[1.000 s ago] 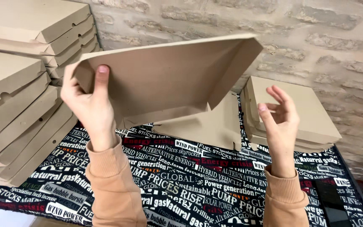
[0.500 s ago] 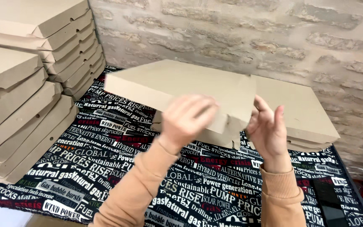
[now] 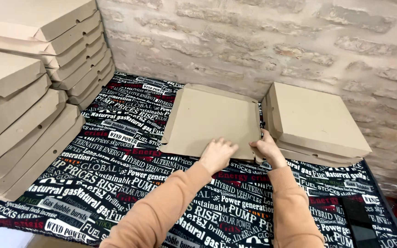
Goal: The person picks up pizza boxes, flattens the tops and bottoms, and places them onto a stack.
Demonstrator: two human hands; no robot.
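Observation:
A flat brown cardboard box (image 3: 210, 115) lies closed on the printed black cloth (image 3: 116, 179), close to the brick wall. My left hand (image 3: 217, 154) rests curled on the box's near edge, fingers tucked against the front flap. At the near right corner, my right hand (image 3: 265, 148) grips the box, thumb on the lid and fingers at the side. Both arms wear orange sleeves.
Two closed boxes (image 3: 315, 121) are stacked just right of my right hand. Tall stacks of folded boxes (image 3: 19, 96) fill the left side, with another stack (image 3: 70, 41) at the back left. The brick wall (image 3: 253, 41) runs behind. The table's edge (image 3: 5, 229) is at the lower left.
The box was held open in the air, then swung shut and came down. It now lies flat on the cloth with both hands at its near edge.

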